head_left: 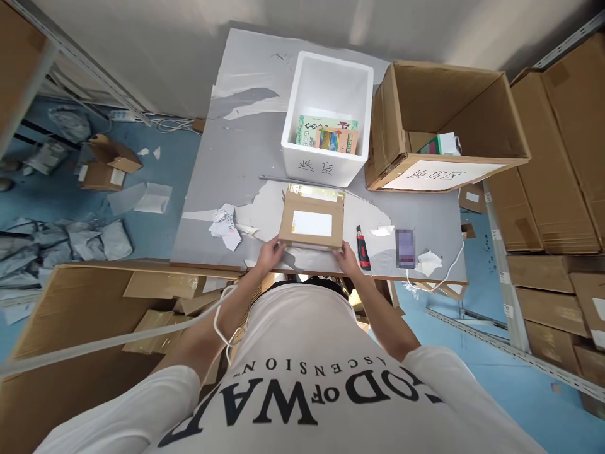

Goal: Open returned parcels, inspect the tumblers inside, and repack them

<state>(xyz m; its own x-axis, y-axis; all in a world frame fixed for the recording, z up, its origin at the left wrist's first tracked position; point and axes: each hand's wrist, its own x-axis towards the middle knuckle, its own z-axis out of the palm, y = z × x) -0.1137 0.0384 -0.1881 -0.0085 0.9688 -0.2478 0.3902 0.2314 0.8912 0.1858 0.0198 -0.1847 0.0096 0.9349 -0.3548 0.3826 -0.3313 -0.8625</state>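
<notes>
A small brown cardboard box (289, 228) with a white label (312, 223) on top lies near the table's front edge. Clear yellowish tape shows along its far side. My left hand (270, 255) grips the box's near left corner, and my right hand (348, 258) grips the near right corner. The fingers of both are partly hidden by the box. Just right of my right hand lies a red and black utility knife (363, 248). Crumpled paper (225, 226) rests to the left of the box.
Behind the box stand a white foam box (321, 165) holding booklets and a large open carton (387, 139) with a small green-and-white box inside. A phone (405, 248) on a cable lies right. A big carton (70, 315) stands at the table's front left; a shelf post (501, 277) rises right.
</notes>
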